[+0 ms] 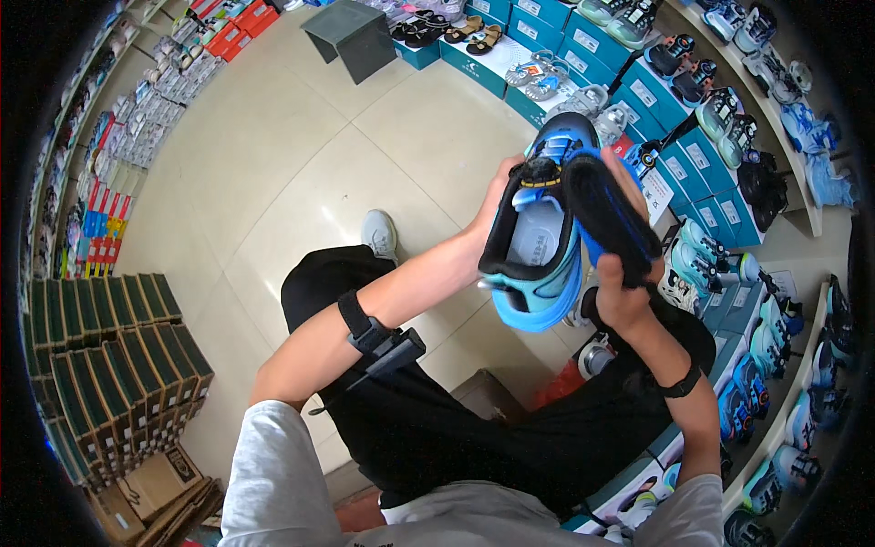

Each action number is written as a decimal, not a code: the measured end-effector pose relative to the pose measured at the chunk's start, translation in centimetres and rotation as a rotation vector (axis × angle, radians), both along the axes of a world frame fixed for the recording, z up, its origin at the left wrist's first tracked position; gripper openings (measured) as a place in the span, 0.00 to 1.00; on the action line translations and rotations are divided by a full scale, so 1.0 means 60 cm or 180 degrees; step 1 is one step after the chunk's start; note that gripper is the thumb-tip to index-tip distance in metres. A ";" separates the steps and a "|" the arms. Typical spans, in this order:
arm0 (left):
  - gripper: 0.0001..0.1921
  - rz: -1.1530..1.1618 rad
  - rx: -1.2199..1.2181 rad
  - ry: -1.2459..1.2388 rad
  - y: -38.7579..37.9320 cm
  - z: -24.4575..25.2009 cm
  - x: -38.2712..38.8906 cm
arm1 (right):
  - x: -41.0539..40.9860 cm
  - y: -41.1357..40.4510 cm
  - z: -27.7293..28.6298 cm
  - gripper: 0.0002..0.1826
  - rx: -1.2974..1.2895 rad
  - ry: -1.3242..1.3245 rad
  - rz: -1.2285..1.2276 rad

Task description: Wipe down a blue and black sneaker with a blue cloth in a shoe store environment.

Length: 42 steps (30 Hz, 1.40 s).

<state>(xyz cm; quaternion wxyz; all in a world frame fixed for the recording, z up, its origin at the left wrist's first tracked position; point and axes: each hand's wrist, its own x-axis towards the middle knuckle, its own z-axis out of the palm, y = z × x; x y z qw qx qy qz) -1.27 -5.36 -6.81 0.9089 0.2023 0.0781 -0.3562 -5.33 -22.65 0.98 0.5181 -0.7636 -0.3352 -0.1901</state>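
A blue and black sneaker (pixel 534 236) with a pale insole is held up in front of me, its opening facing the camera. My left hand (pixel 497 195) grips it along its left side, with the fingers partly hidden behind the shoe. Against its right side, my right hand (pixel 623 290) holds a black-lined blue piece (pixel 605 208), thumb on the near end; it looks like the second shoe or a wide-opened part of the first, and I cannot tell which. A strapped black device (pixel 389 345) sits on my left forearm.
Stacked teal shoeboxes (pixel 642 99) with shoes on top curve along the right, beside display shelves (pixel 748 68). A grey stool (pixel 350 37) stands on the tiled floor ahead. Stacked dark green boxes (pixel 116 321) and a cardboard box (pixel 160 482) are at left. A metal-topped object (pixel 596 359) lies between my legs.
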 end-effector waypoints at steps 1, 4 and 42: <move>0.30 0.0073 -0.0106 0.0035 0.001 0.003 -0.001 | -0.007 0.001 -0.002 0.41 -0.0112 -0.0114 0.0110; 0.35 0.0199 -0.0273 -0.0044 0.008 0.015 -0.004 | -0.034 0.001 -0.008 0.39 -0.0713 -0.0635 0.0273; 0.30 0.2386 0.2408 -0.1923 0.109 0.130 0.041 | 0.022 -0.014 0.007 0.21 0.0467 0.0447 -0.0775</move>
